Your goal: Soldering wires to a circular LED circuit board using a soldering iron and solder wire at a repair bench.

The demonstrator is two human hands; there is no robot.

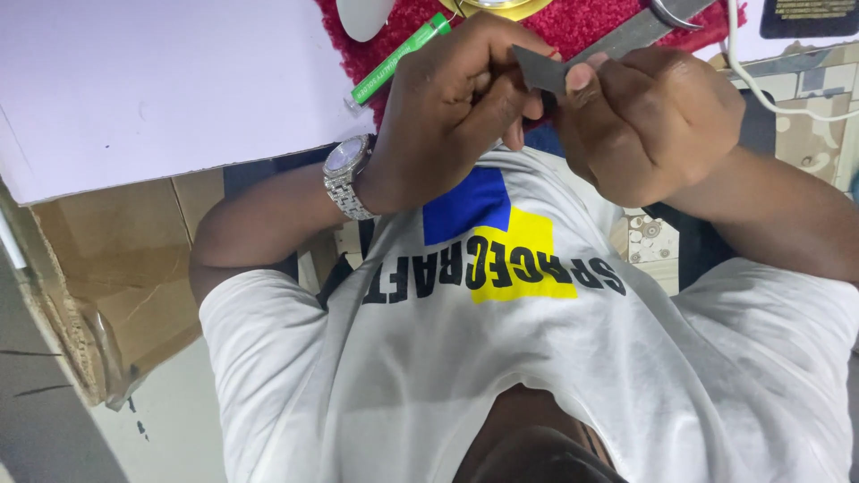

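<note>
Our left hand (452, 98) and right hand (649, 121) meet above the white T-shirt (537, 358), both pinching a small dark grey strip (540, 70) between thumbs and fingertips (a silver wristwatch (347, 177) on the left wrist). Just beyond, a green pen (398, 58) lies on red cloth (582, 22), beside a white board (152, 80).

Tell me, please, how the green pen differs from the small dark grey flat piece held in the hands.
Colour: the slim green plastic pen is bright; the small dark grey flat piece is dull. Shape: the pen is long and round, the piece flat with square corners. State: the pen lies untouched on the red fuzzy cloth; the piece is pinched between the left hand and right hand. Both are small.
</note>
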